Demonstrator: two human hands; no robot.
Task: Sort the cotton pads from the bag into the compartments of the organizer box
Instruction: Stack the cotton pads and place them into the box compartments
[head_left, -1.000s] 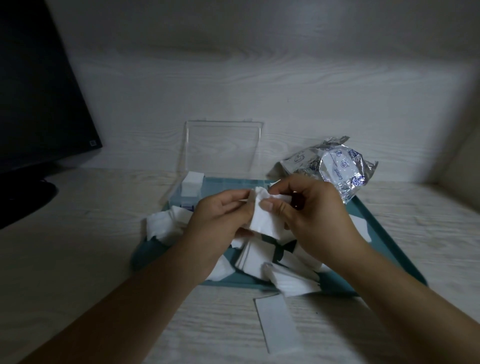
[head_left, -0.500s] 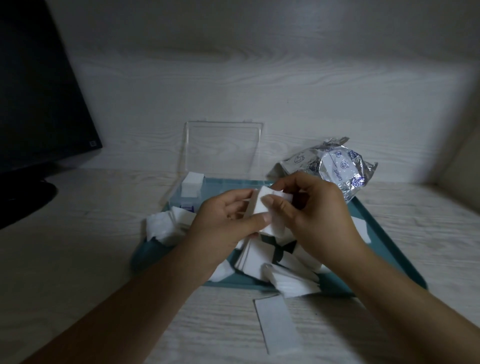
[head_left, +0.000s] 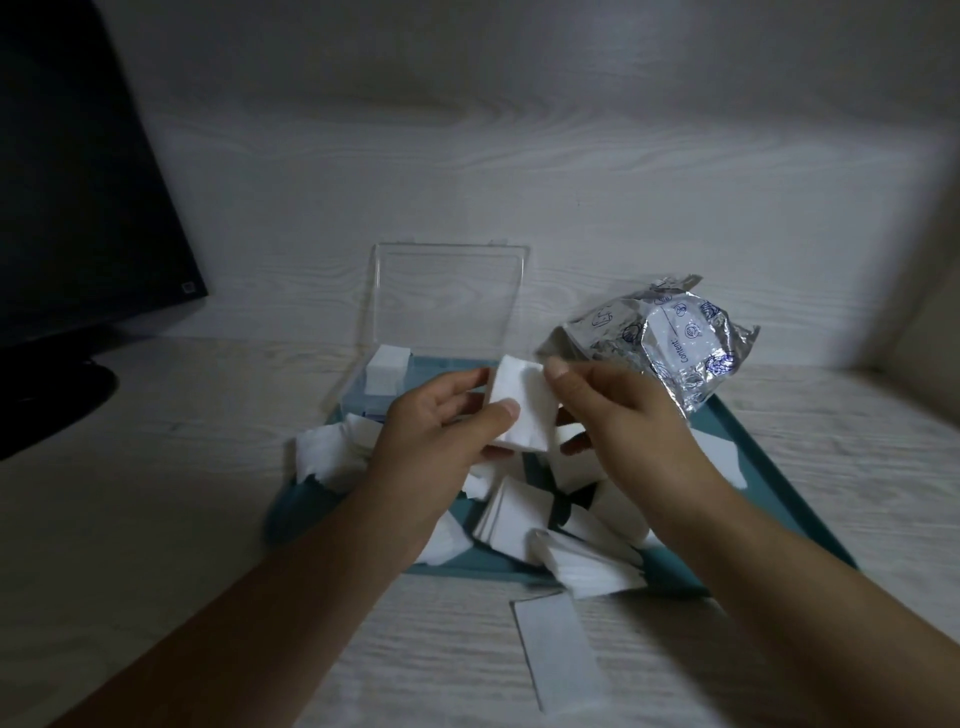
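Both hands meet over the middle of a teal tray (head_left: 769, 467) that lies on the pale wood-grain worktop (head_left: 156, 519), and between them they hold up a small stack of white cotton pads (head_left: 521, 402). The left hand (head_left: 441, 441) pinches the stack's lower left corner, its thumb lying across the front face and its fingers curled behind. The right hand (head_left: 623, 415) pinches the stack's upper right edge with its thumb on top; its other fingers are curled below and partly hidden. The held stack is tilted and clear of the tray. Beneath the hands, loose cotton pads (head_left: 519, 514) lie scattered over the tray in overlapping heaps, some spilling over its left rim and some over its near rim. One flat white rectangular sheet (head_left: 558, 649) lies on the worktop just beyond the tray's near edge. At the far left corner of the tray stands the clear organizer box (head_left: 384, 384), its transparent lid (head_left: 449, 301) raised upright toward the back wall (head_left: 519, 130); a neat block of pads (head_left: 385, 369) sits in its far left compartment, and the other compartments are hidden by the left hand. The crumpled silvery bag (head_left: 670, 343) with blue printing rests at the tray's far right corner, just beyond the right hand. A dark monitor (head_left: 78, 182) stands at the worktop's far left edge.
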